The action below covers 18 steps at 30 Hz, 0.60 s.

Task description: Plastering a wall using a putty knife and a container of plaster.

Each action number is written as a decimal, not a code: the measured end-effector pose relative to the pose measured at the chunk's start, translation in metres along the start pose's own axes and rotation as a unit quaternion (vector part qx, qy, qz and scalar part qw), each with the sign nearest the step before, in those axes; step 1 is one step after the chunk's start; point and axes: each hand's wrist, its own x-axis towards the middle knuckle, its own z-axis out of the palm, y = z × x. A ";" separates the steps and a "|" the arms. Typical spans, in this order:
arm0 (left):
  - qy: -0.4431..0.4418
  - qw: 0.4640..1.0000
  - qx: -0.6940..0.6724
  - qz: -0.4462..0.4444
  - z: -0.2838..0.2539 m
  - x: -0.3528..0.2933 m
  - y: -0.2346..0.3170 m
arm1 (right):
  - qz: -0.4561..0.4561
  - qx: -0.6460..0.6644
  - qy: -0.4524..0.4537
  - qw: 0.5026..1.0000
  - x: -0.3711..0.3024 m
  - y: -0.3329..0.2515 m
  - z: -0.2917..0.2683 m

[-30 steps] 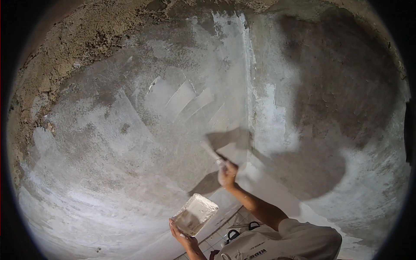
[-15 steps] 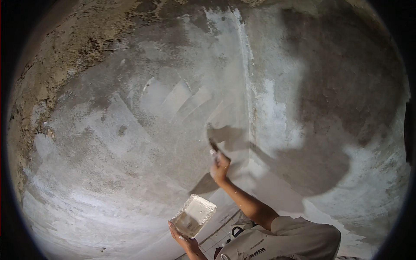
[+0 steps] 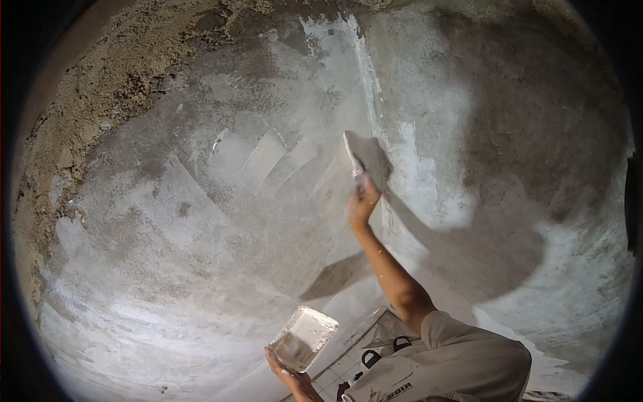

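Observation:
My right hand (image 3: 363, 203), slightly blurred, is closed round the handle of a putty knife (image 3: 350, 149). The blade, edged with pale plaster, is up against the grey wall (image 3: 201, 261), just left of the inner corner (image 3: 367, 74). Low in front of me, my left hand (image 3: 287, 376) grips a shallow rectangular tray (image 3: 320, 324) by its near left edge. The tray is coated with whitish plaster, and a shadow falls across part of its inside. Several overlapping plaster strokes (image 3: 264, 157) mark the wall left of the knife.
Rough, crumbly brown wall (image 3: 114, 87) borders the smoothed area at upper left. A second wall (image 3: 429, 100) meets the corner on the right, under a large dark shadow. Below lie light floor tiles (image 3: 333, 372) and dark curved objects (image 3: 370, 359) beside my shirt.
My right hand has moved up and to the right with the putty knife, closer to the corner. My left hand with the tray stays nearly in place. The view has shifted slightly.

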 end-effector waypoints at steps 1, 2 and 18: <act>-0.008 1.000 -0.002 -0.009 -0.003 -0.002 0.001 | -0.046 -0.111 -0.009 0.993 -0.016 -0.002 0.007; -0.014 1.000 -0.005 -0.016 -0.004 -0.003 0.002 | -0.090 -0.219 -0.019 0.971 -0.033 -0.007 0.016; -0.002 0.999 0.038 0.039 0.007 -0.018 -0.021 | 0.016 -0.088 0.014 0.996 -0.026 0.049 -0.064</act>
